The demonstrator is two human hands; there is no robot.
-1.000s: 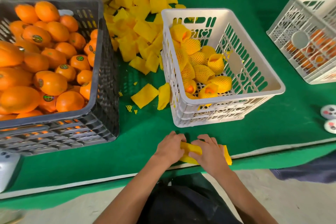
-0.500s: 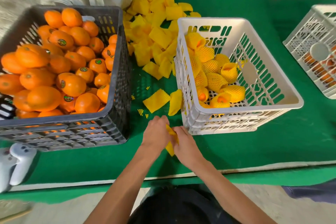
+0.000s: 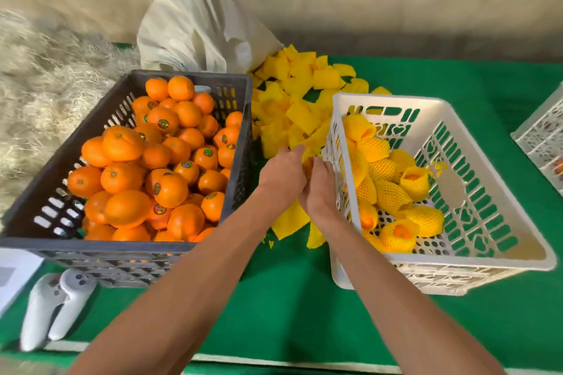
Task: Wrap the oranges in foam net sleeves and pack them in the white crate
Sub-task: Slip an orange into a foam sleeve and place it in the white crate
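Now, entry by entry, nearest first. Green bench (image 3: 283,307): carries all items; both forearms reach out across it.

Left hand (image 3: 281,175) and right hand (image 3: 320,189): pressed together, fingers curled; this two-handed grip closes on a yellow foam net sleeve (image 3: 308,165), of which only a sliver shows between them. A second ago the same hands worked a sleeve at the near edge of the bench; they have since moved away from the body into the gap between the two crates, and whether an orange is now inside the sleeve cannot be told.

Loose sleeve pieces (image 3: 289,219): flat on the bench just below the grip.

White crate (image 3: 457,262): touching or just right of the grip; holds about ten wrapped oranges (image 3: 390,192), unchanged in count.

Dark crate (image 3: 189,248): left of the grip, heaped with bare oranges (image 3: 170,189).

Sleeve pile (image 3: 301,91): beyond the grip.

Judgement: wrapping of the current piece is under way; packing is far from done.
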